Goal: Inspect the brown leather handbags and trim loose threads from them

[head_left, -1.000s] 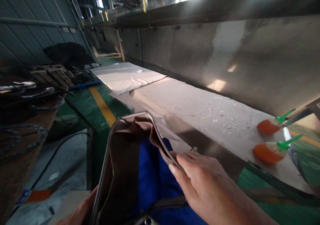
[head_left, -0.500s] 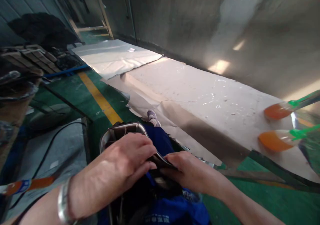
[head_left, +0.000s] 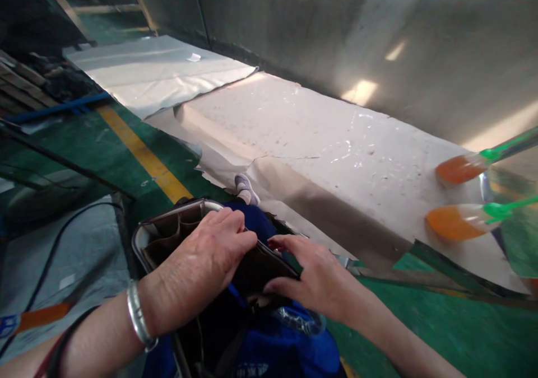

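Observation:
An open dark bag (head_left: 163, 246) with a pale rim and brown inner compartments rests over the blue clothing on my lap. My left hand (head_left: 212, 249), with a silver bangle at the wrist, reaches across it, fingers curled over the far edge of its opening. At the right end of that edge is my right hand (head_left: 313, 277). Its thumb and fingers are spread apart on either side of the edge, with a gap between them. The bag's lower part lies in shadow, partly hidden by my left forearm.
A paper-covered bench (head_left: 302, 126) runs along the grey wall, with a pale sheet (head_left: 163, 75) at its far end. Two bottles of orange liquid (head_left: 456, 222) are at the right. At the left, an orange-handled tool (head_left: 44, 317) lies by a cable on a grey surface.
The bag and both hands appear slightly further left as the view shifts. My right thumb and fingers have spread apart at the edge, and more of the compartments shows.

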The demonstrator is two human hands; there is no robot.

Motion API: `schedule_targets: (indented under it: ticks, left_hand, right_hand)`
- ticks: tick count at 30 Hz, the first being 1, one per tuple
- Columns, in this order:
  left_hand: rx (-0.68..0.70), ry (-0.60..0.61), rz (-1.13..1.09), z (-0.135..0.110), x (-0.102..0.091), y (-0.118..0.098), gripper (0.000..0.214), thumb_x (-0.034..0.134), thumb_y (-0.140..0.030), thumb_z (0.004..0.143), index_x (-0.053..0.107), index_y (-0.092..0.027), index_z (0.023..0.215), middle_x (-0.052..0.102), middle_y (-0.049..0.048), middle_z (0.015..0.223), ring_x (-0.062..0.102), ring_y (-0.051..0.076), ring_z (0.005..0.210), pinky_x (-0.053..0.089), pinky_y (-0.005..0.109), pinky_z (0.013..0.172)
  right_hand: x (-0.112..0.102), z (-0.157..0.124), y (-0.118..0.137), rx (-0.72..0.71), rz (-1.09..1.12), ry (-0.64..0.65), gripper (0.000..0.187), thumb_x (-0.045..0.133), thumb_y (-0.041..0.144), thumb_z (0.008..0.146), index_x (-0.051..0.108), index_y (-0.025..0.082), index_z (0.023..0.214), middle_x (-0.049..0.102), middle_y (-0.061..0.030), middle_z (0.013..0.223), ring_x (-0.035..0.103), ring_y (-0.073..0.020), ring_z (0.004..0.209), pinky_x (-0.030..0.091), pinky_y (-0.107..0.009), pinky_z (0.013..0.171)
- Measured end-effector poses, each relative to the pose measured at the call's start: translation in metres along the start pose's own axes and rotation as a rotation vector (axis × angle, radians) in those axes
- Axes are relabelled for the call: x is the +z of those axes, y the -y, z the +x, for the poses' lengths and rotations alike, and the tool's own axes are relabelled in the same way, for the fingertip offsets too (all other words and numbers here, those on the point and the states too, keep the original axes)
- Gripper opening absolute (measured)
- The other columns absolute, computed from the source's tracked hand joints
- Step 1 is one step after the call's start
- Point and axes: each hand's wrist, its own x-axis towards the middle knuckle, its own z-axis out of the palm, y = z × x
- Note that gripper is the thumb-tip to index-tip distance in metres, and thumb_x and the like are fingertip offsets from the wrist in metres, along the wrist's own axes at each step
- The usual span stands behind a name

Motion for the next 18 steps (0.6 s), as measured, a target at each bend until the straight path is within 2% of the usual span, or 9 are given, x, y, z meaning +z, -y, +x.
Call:
schedule_targets:
  ticks: [3, 6, 9, 13, 15, 18]
  left_hand:
    - [-0.019, -0.015, -0.01, 0.001, 0.005, 0.0, 0.021, 0.048, 0.002, 0.073, 0.06, -0.016, 0.074, 0.053, 0.0049, 0.081, 0.048, 0.02, 0.077, 0.045, 0.039, 0.074]
    - [0.017, -0.071, 0.007, -0.005, 0.012, 0.0, 0.023, 0.05, 0.003, 0.069, 0.06, -0.016, 0.078, 0.055, 0.0048, 0.082, 0.049, 0.021, 0.075, 0.046, 0.041, 0.071]
    - [0.124, -0.155, 0.046, -0.017, 0.018, 0.001, 0.026, 0.047, 0.002, 0.071, 0.06, -0.015, 0.084, 0.059, 0.0047, 0.081, 0.053, 0.021, 0.073, 0.048, 0.041, 0.068]
    - [0.255, -0.185, 0.121, -0.028, 0.022, -0.003, 0.038, 0.039, 0.004, 0.067, 0.061, -0.014, 0.093, 0.066, 0.0076, 0.087, 0.061, 0.024, 0.076, 0.052, 0.044, 0.07]
    - [0.233, -0.173, 0.133, -0.029, 0.022, -0.007, 0.042, 0.036, 0.004, 0.065, 0.061, -0.013, 0.093, 0.068, 0.0079, 0.087, 0.064, 0.023, 0.072, 0.054, 0.042, 0.069]
    - [0.109, -0.099, 0.01, -0.025, 0.024, -0.015, 0.039, 0.036, 0.002, 0.068, 0.06, -0.017, 0.091, 0.069, 0.0046, 0.082, 0.066, 0.019, 0.067, 0.055, 0.032, 0.064]
  right_hand:
    - [0.005, -0.015, 0.0, 0.048, 0.048, -0.022, 0.035, 0.061, 0.034, 0.08, 0.058, 0.015, 0.11, 0.065, -0.0084, 0.102, 0.059, -0.0216, 0.097, 0.045, -0.036, 0.087]
    - [0.008, -0.026, -0.004, 0.067, 0.201, 0.058, 0.043, 0.063, 0.033, 0.078, 0.054, 0.017, 0.117, 0.062, -0.0073, 0.11, 0.057, -0.0205, 0.102, 0.045, -0.034, 0.09]
    - [0.013, -0.031, -0.013, 0.025, 0.34, 0.097, 0.051, 0.061, 0.031, 0.08, 0.045, 0.019, 0.127, 0.057, -0.0073, 0.122, 0.053, -0.0194, 0.111, 0.042, -0.034, 0.096]
    - [0.024, -0.032, -0.027, -0.027, 0.399, 0.04, 0.042, 0.05, 0.026, 0.089, 0.043, 0.02, 0.13, 0.056, -0.0069, 0.124, 0.052, -0.0169, 0.114, 0.04, -0.033, 0.1]
    - [0.028, -0.031, -0.031, -0.047, 0.384, -0.004, 0.041, 0.048, 0.026, 0.089, 0.043, 0.019, 0.129, 0.055, -0.0078, 0.126, 0.05, -0.0166, 0.117, 0.038, -0.033, 0.102]
    - [0.031, -0.031, -0.031, -0.054, 0.335, -0.108, 0.038, 0.048, 0.024, 0.089, 0.046, 0.018, 0.127, 0.054, -0.0095, 0.126, 0.048, -0.0176, 0.118, 0.038, -0.035, 0.103]
